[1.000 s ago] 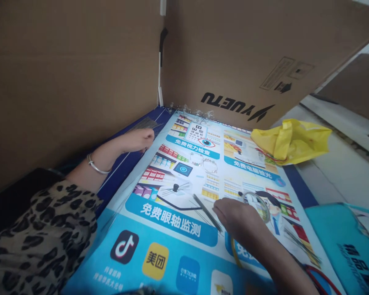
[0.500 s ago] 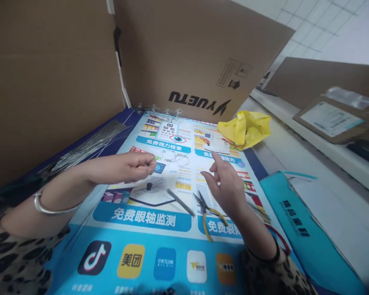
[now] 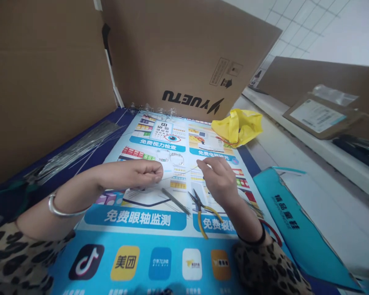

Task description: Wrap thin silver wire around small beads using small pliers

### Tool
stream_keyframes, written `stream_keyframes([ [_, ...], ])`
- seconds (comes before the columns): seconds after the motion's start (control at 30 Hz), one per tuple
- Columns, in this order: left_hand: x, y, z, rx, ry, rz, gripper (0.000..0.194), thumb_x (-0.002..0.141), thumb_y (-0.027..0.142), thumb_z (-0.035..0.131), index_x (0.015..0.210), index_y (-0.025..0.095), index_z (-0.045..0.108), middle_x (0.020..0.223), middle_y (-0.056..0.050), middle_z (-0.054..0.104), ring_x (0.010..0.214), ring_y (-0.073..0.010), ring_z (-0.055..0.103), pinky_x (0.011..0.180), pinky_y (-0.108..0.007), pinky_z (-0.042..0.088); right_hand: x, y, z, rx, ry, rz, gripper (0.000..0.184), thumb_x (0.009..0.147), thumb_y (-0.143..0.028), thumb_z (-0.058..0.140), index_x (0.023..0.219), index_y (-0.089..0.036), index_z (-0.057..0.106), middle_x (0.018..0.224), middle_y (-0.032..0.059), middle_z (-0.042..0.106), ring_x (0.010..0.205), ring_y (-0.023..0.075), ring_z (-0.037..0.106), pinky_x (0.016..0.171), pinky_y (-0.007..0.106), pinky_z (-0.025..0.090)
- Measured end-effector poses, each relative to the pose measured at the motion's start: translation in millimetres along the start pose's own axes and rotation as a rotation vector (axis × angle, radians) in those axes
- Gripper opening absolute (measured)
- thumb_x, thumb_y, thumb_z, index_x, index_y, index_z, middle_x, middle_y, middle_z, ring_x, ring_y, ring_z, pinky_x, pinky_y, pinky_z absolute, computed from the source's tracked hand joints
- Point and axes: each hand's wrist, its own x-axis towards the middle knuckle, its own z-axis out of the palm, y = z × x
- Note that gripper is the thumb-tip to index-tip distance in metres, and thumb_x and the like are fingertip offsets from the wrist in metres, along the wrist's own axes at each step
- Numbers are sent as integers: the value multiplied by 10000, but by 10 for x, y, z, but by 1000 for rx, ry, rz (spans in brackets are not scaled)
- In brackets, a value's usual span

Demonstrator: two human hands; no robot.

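Note:
A thin wire point(image 3: 181, 173) spans the gap between my two hands above the printed sheet. My left hand point(image 3: 143, 173) is closed in a fist around one end of it. At the other end, my right hand point(image 3: 218, 178) pinches the wire between thumb and forefinger. Under the right hand lie pliers point(image 3: 199, 207) with yellow handles, jaws pointing away from me. To their left rests a small bundle of short, straight wire pieces point(image 3: 176, 201). Beyond the hands, two thin ring-shaped bracelets point(image 3: 176, 159) lie on the sheet.
Cardboard panels point(image 3: 184, 53) stand at the back and left. Long silvery wires point(image 3: 89, 143) lie on the left. A yellow bag point(image 3: 240, 127) sits at the back right, and a teal package point(image 3: 283, 213) on the right. Small clear pieces point(image 3: 160, 111) line the back edge.
My right hand's fingers have closed into a pinch on the wire, which now shows stretched between both hands. My left hand has shifted slightly right. The whole view has moved a little.

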Motion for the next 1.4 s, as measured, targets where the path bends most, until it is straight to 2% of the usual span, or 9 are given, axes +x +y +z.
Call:
stream_keyframes([
  [0.13, 11, -97, -35, 48, -35, 28, 205, 826, 357, 480, 901, 195, 581, 647, 16, 464, 541, -103, 388, 488, -201, 315, 9, -30, 7, -4, -125, 13, 268, 874, -107, 408, 990, -163, 643, 925, 85, 622, 881, 179, 499, 778, 298, 429],
  [0.27, 52, -185, -70, 318, -17, 56, 206, 801, 273, 491, 913, 224, 657, 722, -8, 602, 659, -146, 527, 610, -220, 387, 7, -60, 25, -19, -239, 85, 277, 866, -101, 403, 938, -171, 661, 959, 85, 619, 915, 190, 505, 782, 297, 432],
  [0.43, 112, -220, -61, 549, 280, 26, 182, 773, 242, 501, 795, 217, 680, 772, -18, 665, 736, -173, 576, 674, -251, 396, 1, -86, 59, 152, -348, 237, 235, 852, -147, 446, 906, -195, 670, 940, 62, 658, 913, 179, 562, 796, 294, 447],
  [0.53, 151, -194, -8, 345, 361, 27, 153, 771, 271, 520, 774, 194, 652, 719, -9, 650, 700, -157, 576, 669, -261, 423, 26, -143, 84, 561, -351, 565, 146, 817, -246, 528, 835, -211, 668, 837, 25, 672, 801, 157, 606, 747, 293, 476],
  [0.63, 226, -196, 104, -132, 395, 43, 153, 737, 305, 589, 793, 166, 622, 692, -14, 640, 652, -145, 589, 635, -269, 468, 55, -255, 120, 1126, -315, 925, 157, 730, -332, 637, 801, -193, 648, 659, -9, 640, 609, 130, 595, 629, 288, 501],
  [0.73, 321, -239, 249, -477, 446, 87, 182, 703, 280, 650, 831, 155, 613, 740, -23, 654, 692, -134, 615, 652, -262, 486, 71, -394, 153, 1492, -231, 1066, 211, 686, -345, 687, 802, -176, 636, 625, -17, 628, 574, 106, 584, 606, 267, 504],
  [0.83, 391, -284, 364, -626, 468, 95, 181, 683, 259, 679, 802, 144, 608, 741, -22, 645, 697, -126, 618, 635, -248, 483, 73, -505, 169, 1610, -207, 1107, 210, 668, -336, 707, 772, -170, 630, 631, -14, 634, 591, 102, 594, 603, 253, 507],
  [0.97, 438, -322, 439, -702, 468, 64, 180, 668, 249, 692, 772, 134, 601, 696, -10, 627, 659, -115, 609, 627, -253, 485, 61, -574, 188, 1618, -230, 1080, 200, 679, -335, 701, 775, -173, 631, 651, -6, 654, 613, 108, 611, 616, 257, 515],
  [1.4, 471, -375, 475, -701, 476, 91, 164, 685, 248, 675, 776, 135, 598, 663, 5, 599, 628, -105, 579, 632, -266, 492, 35, -650, 241, 1568, -311, 1037, 188, 700, -335, 682, 760, -164, 635, 629, -11, 647, 592, 108, 606, 587, 253, 511],
])
